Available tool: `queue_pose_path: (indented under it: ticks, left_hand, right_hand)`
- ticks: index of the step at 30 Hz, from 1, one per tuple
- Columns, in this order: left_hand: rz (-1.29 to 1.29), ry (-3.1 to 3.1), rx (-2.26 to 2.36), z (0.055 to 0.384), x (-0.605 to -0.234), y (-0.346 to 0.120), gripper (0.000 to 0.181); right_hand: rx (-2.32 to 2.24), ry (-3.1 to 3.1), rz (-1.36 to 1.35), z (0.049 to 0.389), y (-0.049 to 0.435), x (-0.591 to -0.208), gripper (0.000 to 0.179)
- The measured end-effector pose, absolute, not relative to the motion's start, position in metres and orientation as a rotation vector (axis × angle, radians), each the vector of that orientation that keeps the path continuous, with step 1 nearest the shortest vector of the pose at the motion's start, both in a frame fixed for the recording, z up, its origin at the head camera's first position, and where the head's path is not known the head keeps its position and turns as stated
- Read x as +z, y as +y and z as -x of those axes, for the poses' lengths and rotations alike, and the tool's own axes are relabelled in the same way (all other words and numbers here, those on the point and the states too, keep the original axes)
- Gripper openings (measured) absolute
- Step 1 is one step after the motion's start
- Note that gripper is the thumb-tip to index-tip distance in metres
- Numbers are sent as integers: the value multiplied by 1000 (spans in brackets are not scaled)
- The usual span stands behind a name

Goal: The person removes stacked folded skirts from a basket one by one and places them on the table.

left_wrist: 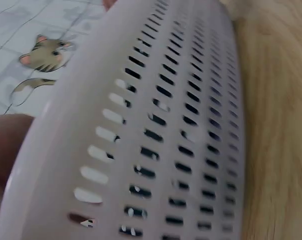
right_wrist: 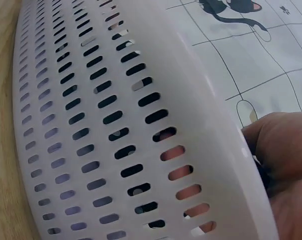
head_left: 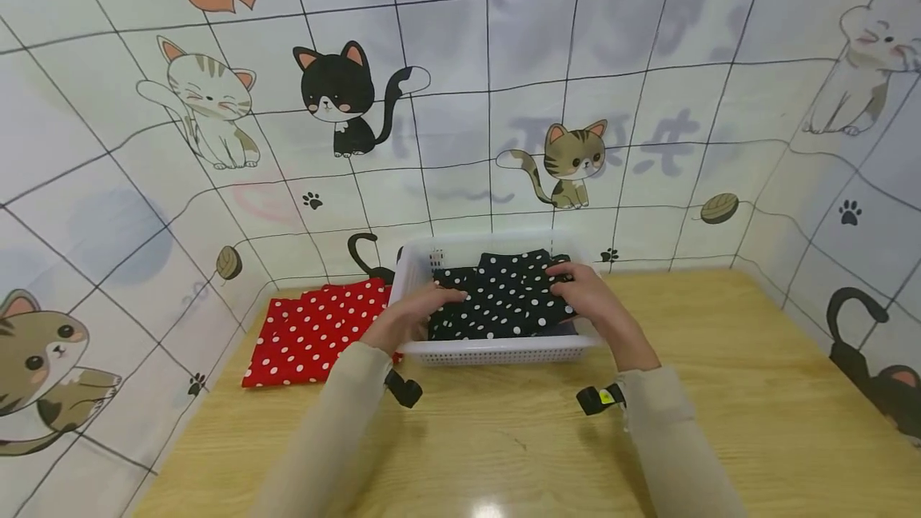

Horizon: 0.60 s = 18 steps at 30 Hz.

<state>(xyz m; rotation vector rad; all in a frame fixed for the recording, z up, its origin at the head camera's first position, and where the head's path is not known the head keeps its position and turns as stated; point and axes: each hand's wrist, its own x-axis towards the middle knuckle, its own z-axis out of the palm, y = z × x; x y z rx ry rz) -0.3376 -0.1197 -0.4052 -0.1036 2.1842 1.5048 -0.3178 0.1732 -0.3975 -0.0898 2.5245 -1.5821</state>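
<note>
A black cloth with white dots (head_left: 507,294) lies folded inside a white plastic basket (head_left: 496,348). My left hand (head_left: 413,314) reaches over the basket's left side, its thumb across the cloth's left edge and the other fingers mostly hidden down inside. On the opposite side my right hand (head_left: 593,302) holds the cloth's right edge, with fingers showing on top of it. Through the slots of the basket wall (right_wrist: 105,125) in the right wrist view, fingers appear beside the dark cloth. The left wrist view shows the perforated wall (left_wrist: 161,120) close up.
A red cloth with white dots (head_left: 316,334) lies folded on the wooden table (head_left: 504,438), left of the basket. Behind the basket rises a white gridded wall (head_left: 460,126) with cartoon cats. Side walls stand left and right of the table.
</note>
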Motion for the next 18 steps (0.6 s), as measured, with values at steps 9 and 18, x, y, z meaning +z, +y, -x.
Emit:
queue_pose_path:
  ticks: [9,18]
  left_hand:
    - [168,2263,1501,335,-409,-117,50]
    - [154,2287,1408,334,-406,-114,60]
  right_hand:
    - [-1370,2665,130,320,170,-403,52]
    - [-1367,2651,117,319,172,-405,52]
